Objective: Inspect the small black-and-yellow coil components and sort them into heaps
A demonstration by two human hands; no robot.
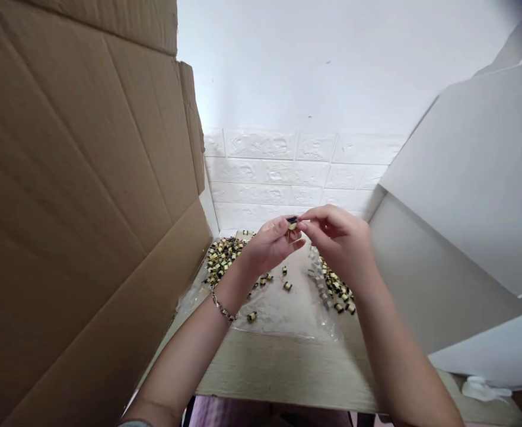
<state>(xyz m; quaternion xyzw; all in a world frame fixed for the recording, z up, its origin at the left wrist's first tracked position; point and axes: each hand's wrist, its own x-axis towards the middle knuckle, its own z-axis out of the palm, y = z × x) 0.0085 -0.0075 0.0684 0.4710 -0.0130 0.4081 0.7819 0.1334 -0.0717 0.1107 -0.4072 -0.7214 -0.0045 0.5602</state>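
My left hand [270,246], with a chain bracelet at the wrist, holds a small black and yellow part [292,223] between thumb and fingers. Thin copper-coloured wires hang below the part. My right hand [336,237] comes in from the right, its thumb and index finger pinched at the part's right side. Whatever lies between those fingertips is too small to make out. Similar parts lie in a heap [220,258] at the left and another heap [339,290] at the right, partly behind my arms. Several loose ones, such as a single part [252,316], lie between the heaps.
Clear plastic sheeting [287,317] covers part of the wooden table [287,367]. A tall cardboard panel [87,178] stands at the left, and pale panels [457,178] at the right. A white brick-patterned wall [296,172] is behind. A crumpled white item [483,389] lies front right.
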